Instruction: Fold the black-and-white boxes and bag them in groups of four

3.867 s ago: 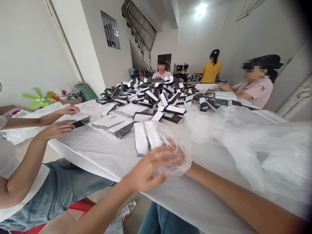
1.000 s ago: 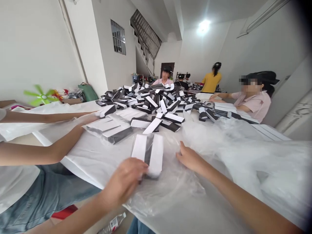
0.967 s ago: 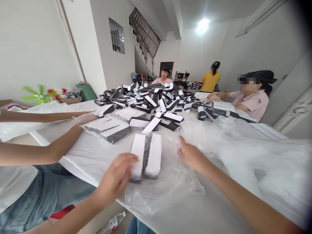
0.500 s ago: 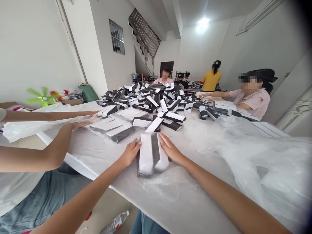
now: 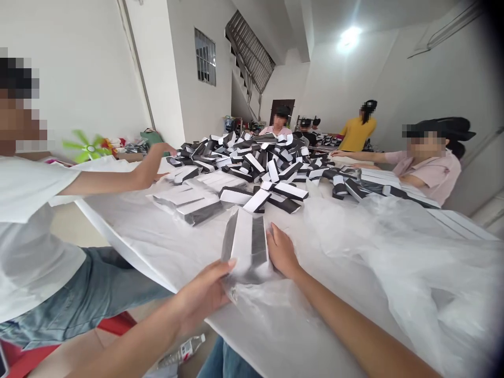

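In front of me is a bundle of black-and-white boxes (image 5: 244, 236) in a clear plastic bag, its far end slightly raised. My left hand (image 5: 212, 286) grips the near left corner, thumb on top and fingers underneath. Along the right side, my right hand (image 5: 282, 251) presses with its fingers against the bundle; some fingertips are hidden. Loose plastic from the bag (image 5: 271, 299) spreads toward me on the table. Just beyond lie several loose black-and-white boxes (image 5: 258, 199).
A large pile of boxes (image 5: 252, 157) covers the far table (image 5: 157, 257). Bagged bundles (image 5: 189, 202) lie left of mine, plastic sheeting (image 5: 394, 262) to the right. Co-workers sit at the left (image 5: 35, 210) and right (image 5: 429, 163). A bottle (image 5: 185, 350) lies on the floor.
My left hand has slid from the bundle's left side down to its near corner, and the bundle has tilted. The co-worker at left has drawn back and lifted an arm toward the pile.
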A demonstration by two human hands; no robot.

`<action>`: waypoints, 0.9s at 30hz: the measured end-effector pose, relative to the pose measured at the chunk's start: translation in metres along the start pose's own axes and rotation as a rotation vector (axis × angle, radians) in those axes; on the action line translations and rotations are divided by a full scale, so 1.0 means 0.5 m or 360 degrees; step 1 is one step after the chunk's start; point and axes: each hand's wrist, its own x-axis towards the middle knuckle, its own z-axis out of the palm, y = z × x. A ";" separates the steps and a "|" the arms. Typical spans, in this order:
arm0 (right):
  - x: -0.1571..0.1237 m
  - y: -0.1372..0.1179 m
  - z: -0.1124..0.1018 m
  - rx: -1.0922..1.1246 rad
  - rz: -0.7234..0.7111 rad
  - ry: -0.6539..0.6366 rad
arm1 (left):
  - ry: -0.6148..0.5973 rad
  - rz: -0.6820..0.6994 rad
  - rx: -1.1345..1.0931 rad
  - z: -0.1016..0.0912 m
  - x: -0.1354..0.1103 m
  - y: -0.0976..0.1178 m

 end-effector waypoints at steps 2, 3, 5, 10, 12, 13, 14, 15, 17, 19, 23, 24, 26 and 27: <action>-0.005 -0.008 0.001 0.0214 0.0013 -0.0022 | -0.0006 0.0020 -0.0064 0.003 -0.005 -0.020; -0.009 -0.014 0.002 0.0333 0.0008 -0.0056 | 0.0019 0.0028 -0.0095 0.003 -0.002 -0.027; -0.021 -0.029 0.003 0.0531 -0.0008 -0.0141 | 0.0084 0.0000 -0.0171 0.000 0.009 -0.033; -0.066 -0.074 -0.002 0.0714 -0.0065 -0.0358 | -0.0040 -0.0016 -0.0417 -0.014 0.016 -0.021; -0.079 -0.087 -0.011 0.0755 -0.0213 -0.0414 | -0.0070 -0.0014 -0.0437 -0.018 0.012 -0.017; -0.083 -0.090 -0.017 0.0780 -0.0304 -0.0421 | -0.0066 -0.0028 -0.0440 -0.019 0.010 -0.017; -0.084 -0.091 -0.024 0.0808 -0.0378 -0.0411 | -0.0060 -0.0036 -0.0449 -0.020 0.009 -0.016; -0.082 -0.089 -0.032 0.0837 -0.0415 -0.0389 | -0.0049 -0.0022 -0.0467 -0.021 0.009 -0.016; -0.071 -0.080 -0.051 0.0870 -0.0310 -0.0373 | -0.0018 0.0040 -0.0526 -0.023 0.012 -0.017; -0.057 -0.066 -0.069 0.0856 -0.0020 -0.0502 | 0.0061 0.0129 -0.0601 -0.026 0.013 -0.020; -0.044 -0.046 -0.085 0.0865 0.0386 -0.0796 | 0.0391 0.0291 -0.0739 -0.030 0.007 -0.034; -0.044 -0.043 -0.083 0.0906 0.0421 -0.0773 | 0.0444 0.0300 -0.0770 -0.030 0.004 -0.039; -0.047 -0.040 -0.074 0.1007 0.0476 -0.0708 | 0.0444 0.0269 -0.0829 -0.033 -0.005 -0.046; -0.048 -0.038 -0.068 0.1035 0.0495 -0.0706 | 0.0411 0.0251 -0.0847 -0.036 -0.009 -0.047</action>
